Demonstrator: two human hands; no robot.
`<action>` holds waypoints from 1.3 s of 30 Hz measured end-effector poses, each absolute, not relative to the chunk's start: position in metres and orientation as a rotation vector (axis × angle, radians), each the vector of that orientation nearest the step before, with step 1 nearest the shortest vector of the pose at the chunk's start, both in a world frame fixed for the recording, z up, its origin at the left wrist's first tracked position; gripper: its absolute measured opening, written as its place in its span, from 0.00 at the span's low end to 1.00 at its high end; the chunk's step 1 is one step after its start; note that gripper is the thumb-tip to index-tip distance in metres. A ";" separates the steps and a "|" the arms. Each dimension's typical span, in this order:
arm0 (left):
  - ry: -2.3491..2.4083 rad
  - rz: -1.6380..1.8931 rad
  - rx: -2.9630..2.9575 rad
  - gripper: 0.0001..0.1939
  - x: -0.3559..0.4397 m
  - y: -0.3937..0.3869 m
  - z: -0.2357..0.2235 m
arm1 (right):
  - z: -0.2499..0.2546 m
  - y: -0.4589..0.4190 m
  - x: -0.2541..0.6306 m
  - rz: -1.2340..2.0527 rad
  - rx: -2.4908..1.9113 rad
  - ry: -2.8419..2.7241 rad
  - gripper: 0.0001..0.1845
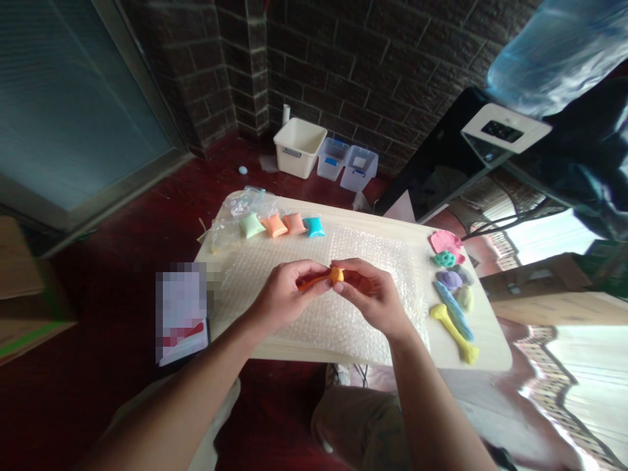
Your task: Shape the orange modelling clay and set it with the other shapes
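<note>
Over the middle of the table, my left hand (289, 291) and my right hand (370, 291) meet around a small piece of orange modelling clay (336, 275). Its thick rounded end sits between the fingertips of both hands. A thinner orange stem runs back into my left hand, partly hidden by the fingers. Both hands are closed on the piece, held above a sheet of bubble wrap (314, 327). Beyond them lie small packets of clay: a green one (252, 225), an orange one (275, 226), a salmon one (295, 224) and a turquoise one (314, 227).
Shaped clay pieces line the table's right side, among them a yellow bone shape (454, 333), a blue roll (454, 311), a purple lump (448, 280) and a pink piece (446, 244). Clear plastic bags (248, 203) lie far left. Bins (299, 149) stand by the wall.
</note>
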State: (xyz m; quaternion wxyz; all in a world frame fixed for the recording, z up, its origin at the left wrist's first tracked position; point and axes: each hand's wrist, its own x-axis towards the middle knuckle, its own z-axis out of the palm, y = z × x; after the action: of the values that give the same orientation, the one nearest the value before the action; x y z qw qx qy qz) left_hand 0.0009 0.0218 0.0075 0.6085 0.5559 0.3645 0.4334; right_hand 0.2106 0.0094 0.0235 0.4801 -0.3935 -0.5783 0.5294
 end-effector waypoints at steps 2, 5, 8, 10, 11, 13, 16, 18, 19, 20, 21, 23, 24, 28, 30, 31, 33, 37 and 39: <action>0.818 0.927 1.193 0.20 0.001 0.022 0.006 | 0.022 0.011 0.213 1.283 -1.026 -1.354 0.17; 0.784 0.771 1.012 0.22 0.000 0.021 0.005 | 0.021 0.014 0.213 1.278 -1.101 -1.282 0.18; 0.751 0.679 0.836 0.23 0.000 0.019 0.007 | 0.018 0.014 0.207 1.284 -1.127 -1.181 0.21; 0.743 0.723 0.715 0.24 0.000 0.020 0.008 | 0.016 0.014 0.202 1.308 -1.112 -1.100 0.25; 0.745 0.775 0.655 0.24 0.000 0.021 0.009 | 0.015 0.013 0.200 1.330 -1.104 -1.067 0.26; 0.747 0.911 0.546 0.23 0.000 0.025 0.009 | 0.015 0.012 0.197 1.420 -1.102 -1.034 0.28; 0.759 1.119 0.482 0.22 0.000 0.032 0.009 | 0.015 0.009 0.193 1.639 -1.137 -1.064 0.29; 0.784 1.211 0.511 0.21 0.001 0.033 0.008 | 0.014 0.006 0.188 1.738 -1.153 -1.110 0.29; 0.802 1.242 0.544 0.21 0.002 0.034 0.008 | 0.013 0.006 0.184 1.758 -1.154 -1.124 0.28; 0.819 1.260 0.584 0.21 0.003 0.033 0.008 | 0.011 0.005 0.181 1.762 -1.151 -1.130 0.27; 0.834 1.267 0.628 0.21 0.005 0.033 0.008 | 0.009 0.005 0.178 1.752 -1.145 -1.131 0.27; 0.857 1.256 0.701 0.20 0.007 0.032 0.008 | 0.006 0.005 0.174 1.711 -1.132 -1.140 0.26; 0.860 1.238 0.722 0.20 0.007 0.031 0.008 | 0.005 0.006 0.173 1.687 -1.126 -1.149 0.25; 0.781 1.108 0.770 0.19 0.008 0.030 0.007 | 0.007 0.008 0.175 1.630 -1.103 -1.181 0.24; 0.721 1.040 0.802 0.19 0.009 0.029 0.007 | 0.010 0.009 0.177 1.635 -1.082 -1.192 0.23; 0.706 1.024 0.814 0.18 0.009 0.028 0.007 | 0.012 0.009 0.177 1.643 -1.072 -1.196 0.23; 0.715 1.029 0.829 0.18 0.010 0.028 0.006 | 0.014 0.010 0.178 1.660 -1.067 -1.200 0.23; 0.783 1.065 0.820 0.21 0.009 0.030 0.006 | 0.015 0.011 0.180 1.714 -1.068 -1.216 0.24; 0.802 1.111 0.775 0.22 0.008 0.032 0.007 | 0.014 0.011 0.182 1.787 -1.062 -1.180 0.23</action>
State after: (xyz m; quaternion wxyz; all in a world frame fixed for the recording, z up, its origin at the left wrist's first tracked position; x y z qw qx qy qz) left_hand 0.0083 0.0317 0.0075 0.7060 0.3488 0.3607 0.4998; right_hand 0.1820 0.0106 0.0138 0.3667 -0.4134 -0.4594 0.6954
